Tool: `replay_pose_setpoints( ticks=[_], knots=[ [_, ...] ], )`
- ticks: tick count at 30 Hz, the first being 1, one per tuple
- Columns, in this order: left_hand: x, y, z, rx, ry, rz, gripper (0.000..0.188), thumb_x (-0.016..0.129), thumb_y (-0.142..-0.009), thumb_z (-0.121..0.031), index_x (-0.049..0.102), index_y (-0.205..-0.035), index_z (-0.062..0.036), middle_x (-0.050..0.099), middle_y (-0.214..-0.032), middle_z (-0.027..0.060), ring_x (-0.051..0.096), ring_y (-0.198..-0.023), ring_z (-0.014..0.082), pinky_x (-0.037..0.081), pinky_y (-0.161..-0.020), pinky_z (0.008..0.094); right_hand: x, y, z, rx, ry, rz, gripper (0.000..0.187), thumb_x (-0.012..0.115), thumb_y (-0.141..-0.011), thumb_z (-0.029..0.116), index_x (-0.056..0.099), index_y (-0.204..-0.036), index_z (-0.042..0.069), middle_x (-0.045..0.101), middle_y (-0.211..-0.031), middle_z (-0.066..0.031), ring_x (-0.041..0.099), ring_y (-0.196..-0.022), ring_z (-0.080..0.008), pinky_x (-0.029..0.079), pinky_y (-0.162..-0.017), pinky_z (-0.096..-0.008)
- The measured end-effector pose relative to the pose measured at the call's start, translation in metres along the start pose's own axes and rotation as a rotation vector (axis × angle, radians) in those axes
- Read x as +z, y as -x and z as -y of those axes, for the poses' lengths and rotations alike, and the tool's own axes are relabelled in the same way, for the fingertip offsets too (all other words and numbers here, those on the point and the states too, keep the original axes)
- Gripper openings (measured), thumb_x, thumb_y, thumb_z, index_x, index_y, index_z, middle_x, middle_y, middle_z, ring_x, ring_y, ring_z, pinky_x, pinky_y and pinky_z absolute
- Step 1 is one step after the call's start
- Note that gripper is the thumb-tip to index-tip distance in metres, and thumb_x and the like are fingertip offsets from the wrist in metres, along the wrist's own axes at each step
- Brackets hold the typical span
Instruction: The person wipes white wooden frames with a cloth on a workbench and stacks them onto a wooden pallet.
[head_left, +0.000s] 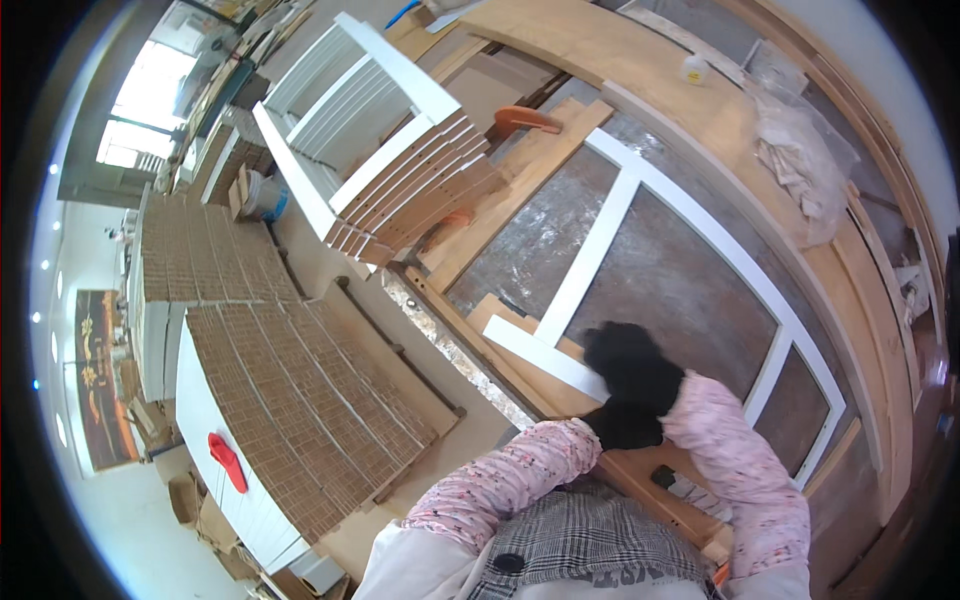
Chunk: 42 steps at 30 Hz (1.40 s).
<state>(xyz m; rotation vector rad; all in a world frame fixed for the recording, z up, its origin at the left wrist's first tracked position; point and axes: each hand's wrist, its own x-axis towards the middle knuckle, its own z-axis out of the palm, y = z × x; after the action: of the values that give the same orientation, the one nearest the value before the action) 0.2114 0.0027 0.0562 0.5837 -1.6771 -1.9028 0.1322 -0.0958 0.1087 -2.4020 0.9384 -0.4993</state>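
My hands, both in black gloves, overlap over the near rail of a white frame (590, 270). That frame lies flat on a dark, white-smeared work surface (680, 280); it has one curved long side and two crossbars. My right hand (636, 368) looks curled above the rail, its fingertips turned down and out of sight. Tucked just below it, my left hand (626, 424) is close to the rail and the wooden edge, its fingers hidden. What either hand grips does not show. A dark and whitish object (690, 490) lies beside my right forearm.
Similar white frames stand stacked (400, 190) at the far left. Tall board stacks (290, 390) fill the left, one with a red object (227, 462) on top. A curved wooden board (590, 40), a small white bottle (694, 69) and plastic sheeting (800, 165) lie beyond.
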Motion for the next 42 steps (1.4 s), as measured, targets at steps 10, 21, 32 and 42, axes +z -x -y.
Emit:
replay_pose_setpoints(
  ticks=[10, 21, 32, 42],
  knots=[
    [-0.024, -0.024, -0.069, 0.117, -1.079, 0.312, 0.064, 0.08, -0.074, -0.032, 0.06, -0.132, -0.0156, 0.053, -0.135, 0.0159, 0.05, -0.125, 0.0361, 0.047, -0.097, 0.05, -0.114, 0.294, 0.013, 1.007, -0.102, -0.777, 0.02, 0.073, -0.082, 0.01, 0.065, -0.1, 0.003, 0.065, -0.092, -0.0083, 0.064, -0.087, -0.0209, 0.051, -0.078, -0.0345],
    [-0.014, -0.035, -0.076, 0.11, -1.089, 0.319, 0.055, 0.075, -0.082, -0.036, 0.06, -0.132, -0.0173, 0.055, -0.132, 0.014, 0.05, -0.123, 0.0353, 0.048, -0.093, 0.0495, -0.031, 0.284, 0.048, 0.998, 0.261, -0.811, 0.018, 0.07, -0.076, 0.004, 0.063, -0.093, 0.005, 0.061, -0.089, -0.0146, 0.063, -0.087, -0.0363, 0.05, -0.075, -0.0421],
    [-0.017, -0.028, -0.068, 0.237, -1.101, 0.246, 0.062, 0.08, -0.074, -0.034, 0.06, -0.129, -0.0137, 0.057, -0.127, 0.0154, 0.054, -0.119, 0.0361, 0.047, -0.094, 0.0493, -0.035, 0.272, 0.053, 1.043, 0.232, -0.79, 0.011, 0.068, -0.083, 0.009, 0.062, -0.092, 0.005, 0.06, -0.089, -0.015, 0.063, -0.087, -0.0361, 0.051, -0.073, -0.0445],
    [-0.046, -0.007, -0.104, 0.044, -1.209, 0.294, 0.052, 0.081, -0.072, -0.027, 0.06, -0.116, -0.0081, 0.064, -0.11, 0.0127, 0.059, -0.103, 0.0351, 0.046, -0.087, 0.0499, -0.043, 0.292, 0.038, 0.952, 0.19, -1.12, 0.014, 0.072, -0.081, 0.007, 0.062, -0.091, 0.005, 0.062, -0.085, -0.0143, 0.062, -0.081, -0.0354, 0.048, -0.071, -0.0446]
  ],
)
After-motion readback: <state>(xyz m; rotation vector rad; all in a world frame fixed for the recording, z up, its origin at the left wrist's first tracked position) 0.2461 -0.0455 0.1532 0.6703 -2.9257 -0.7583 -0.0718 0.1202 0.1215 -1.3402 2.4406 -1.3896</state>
